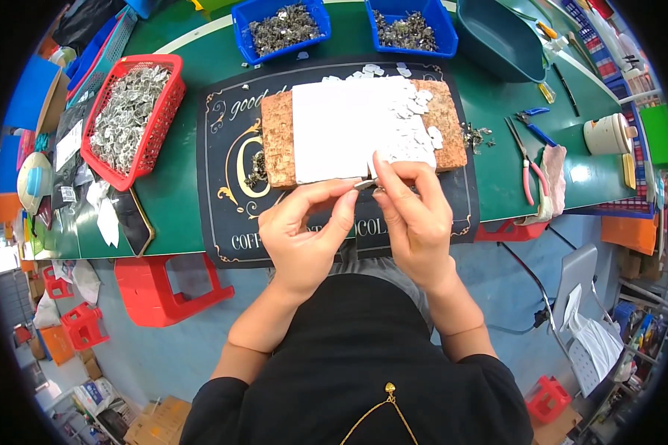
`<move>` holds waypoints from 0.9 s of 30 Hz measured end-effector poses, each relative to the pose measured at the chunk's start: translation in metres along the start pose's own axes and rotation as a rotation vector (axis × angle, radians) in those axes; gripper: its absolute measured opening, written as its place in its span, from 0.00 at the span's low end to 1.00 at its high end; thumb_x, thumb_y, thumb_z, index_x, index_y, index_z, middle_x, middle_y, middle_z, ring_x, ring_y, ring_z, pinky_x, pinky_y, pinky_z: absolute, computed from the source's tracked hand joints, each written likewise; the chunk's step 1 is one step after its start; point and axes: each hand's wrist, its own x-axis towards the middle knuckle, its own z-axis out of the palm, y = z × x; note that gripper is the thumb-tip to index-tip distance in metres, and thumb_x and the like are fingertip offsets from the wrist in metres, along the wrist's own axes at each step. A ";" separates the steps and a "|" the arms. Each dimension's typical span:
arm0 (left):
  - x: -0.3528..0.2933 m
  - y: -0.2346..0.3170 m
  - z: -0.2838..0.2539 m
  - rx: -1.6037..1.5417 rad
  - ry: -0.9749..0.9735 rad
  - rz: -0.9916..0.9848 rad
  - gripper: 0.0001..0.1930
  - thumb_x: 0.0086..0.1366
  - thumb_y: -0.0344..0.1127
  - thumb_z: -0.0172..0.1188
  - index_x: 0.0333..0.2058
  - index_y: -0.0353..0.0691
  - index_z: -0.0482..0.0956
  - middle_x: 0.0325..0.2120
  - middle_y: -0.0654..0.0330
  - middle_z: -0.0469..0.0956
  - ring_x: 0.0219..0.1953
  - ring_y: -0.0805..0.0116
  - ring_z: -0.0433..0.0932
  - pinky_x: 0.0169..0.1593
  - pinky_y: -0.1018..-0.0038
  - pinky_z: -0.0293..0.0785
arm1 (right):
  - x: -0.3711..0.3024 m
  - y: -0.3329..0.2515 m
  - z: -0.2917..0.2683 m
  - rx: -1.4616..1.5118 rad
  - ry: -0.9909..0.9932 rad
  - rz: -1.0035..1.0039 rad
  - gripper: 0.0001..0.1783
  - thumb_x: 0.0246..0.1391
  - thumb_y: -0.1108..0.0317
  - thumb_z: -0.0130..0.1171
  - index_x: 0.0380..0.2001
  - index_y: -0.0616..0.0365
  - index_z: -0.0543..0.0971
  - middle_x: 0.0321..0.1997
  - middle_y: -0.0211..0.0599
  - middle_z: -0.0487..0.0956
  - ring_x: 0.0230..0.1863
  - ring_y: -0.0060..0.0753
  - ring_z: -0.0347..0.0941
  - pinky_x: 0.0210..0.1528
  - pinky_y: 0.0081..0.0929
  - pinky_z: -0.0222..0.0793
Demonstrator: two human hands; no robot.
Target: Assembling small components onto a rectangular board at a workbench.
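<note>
My left hand [300, 230] pinches a small flat greyish piece [364, 184] between thumb and forefinger. From the other side, my right hand [421, 222] has its fingertips closed on the end of the same piece. Both hands meet just before the near edge of a white slab [338, 130]. This slab lies on a brown, brick-like block [277, 133], which sticks out on either side. Many small white flat pieces [408, 104] are scattered over the slab's right part and far edge. Fingers partly cover the held piece, so its exact kind does not show.
A black printed mat [226, 208] lies beneath the block on the green table [178, 215]. At left stands a red basket [130, 174] of silvery pieces. Blue bins [243, 41] [444, 50] hold small metal parts. Pink-handled pliers [525, 159] and blue-handled cutters [538, 130] lie right.
</note>
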 end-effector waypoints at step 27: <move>0.001 0.000 -0.005 0.084 -0.138 0.183 0.08 0.53 0.18 0.63 0.33 0.31 0.78 0.31 0.56 0.80 0.33 0.68 0.80 0.38 0.75 0.75 | -0.005 0.000 -0.009 -0.107 -0.091 -0.168 0.33 0.38 0.88 0.65 0.52 0.64 0.74 0.28 0.35 0.78 0.27 0.24 0.73 0.30 0.19 0.72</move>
